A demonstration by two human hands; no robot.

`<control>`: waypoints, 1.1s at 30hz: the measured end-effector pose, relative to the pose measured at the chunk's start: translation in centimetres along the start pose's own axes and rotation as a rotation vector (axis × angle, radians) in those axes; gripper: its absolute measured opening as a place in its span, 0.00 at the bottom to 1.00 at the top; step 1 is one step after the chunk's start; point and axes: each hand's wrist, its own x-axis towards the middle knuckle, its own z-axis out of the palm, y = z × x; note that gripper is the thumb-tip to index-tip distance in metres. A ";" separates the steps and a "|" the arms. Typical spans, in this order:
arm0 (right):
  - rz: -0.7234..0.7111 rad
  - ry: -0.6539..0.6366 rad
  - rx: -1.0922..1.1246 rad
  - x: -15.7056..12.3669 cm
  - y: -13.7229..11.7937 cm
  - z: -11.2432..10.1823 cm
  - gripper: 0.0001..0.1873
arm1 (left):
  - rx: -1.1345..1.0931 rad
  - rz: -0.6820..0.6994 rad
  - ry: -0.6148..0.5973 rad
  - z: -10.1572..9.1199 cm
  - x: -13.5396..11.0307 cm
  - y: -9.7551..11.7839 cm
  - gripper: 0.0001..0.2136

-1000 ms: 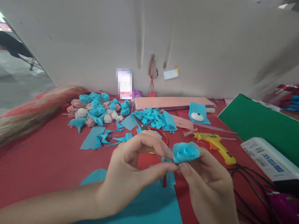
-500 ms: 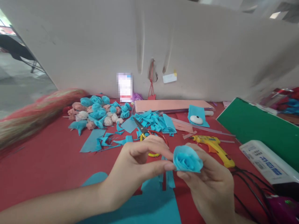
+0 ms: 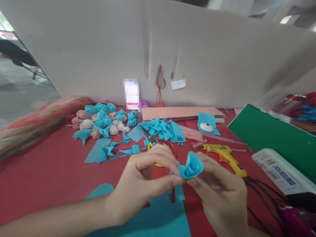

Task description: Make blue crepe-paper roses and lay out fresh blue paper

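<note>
A blue crepe paper flower [image 3: 191, 167] is held up between my two hands above the red table. My left hand [image 3: 153, 171] pinches its left edge between thumb and forefinger. From the right and below, my right hand [image 3: 222, 187] grips the flower's base; some of those fingers are hidden behind it. Scissors [image 3: 150, 136] with red and yellow handles lie just past my left hand, partly covered by it. Beneath my hands spreads a large blue crepe paper sheet [image 3: 158, 217] with cut strips at its upper edge.
Blue, pink and white paper flowers [image 3: 101, 117] are piled at back left. Blue paper scraps [image 3: 160, 128] lie mid-table. A yellow glue gun [image 3: 225, 156], cables [image 3: 264, 194] and a white power strip [image 3: 281, 171] sit at right, near a green board [image 3: 274, 138].
The flower has turned and tilted between my fingers, now showing a narrower, cupped side. It has shifted slightly left, and my left fingers have moved along its edge.
</note>
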 end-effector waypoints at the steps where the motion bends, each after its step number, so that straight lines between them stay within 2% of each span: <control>1: -0.002 0.003 -0.003 0.0 0.0 0.0 0.13 | 0.009 -0.005 0.004 0.0 0.0 0.0 0.04; 7: -0.020 -0.006 -0.083 -0.1 -0.5 0.0 0.19 | 0.047 -0.023 0.052 -0.1 0.1 0.0 0.04; 16: -0.062 -0.001 -0.136 -0.2 -0.6 0.1 0.15 | -0.100 -0.136 0.084 0.0 0.1 0.0 0.07; 19: -0.063 -0.019 -0.132 -0.2 -0.5 0.0 0.15 | -0.091 -0.135 0.073 0.0 0.1 0.0 0.08; 27: -0.078 -0.070 -0.100 0.1 -0.6 0.0 0.14 | 0.057 0.011 0.058 -0.2 0.1 0.2 0.06; 33: -0.098 -0.024 -0.106 0.3 -0.6 0.0 0.13 | 0.374 0.263 -0.016 -0.9 0.1 0.6 0.07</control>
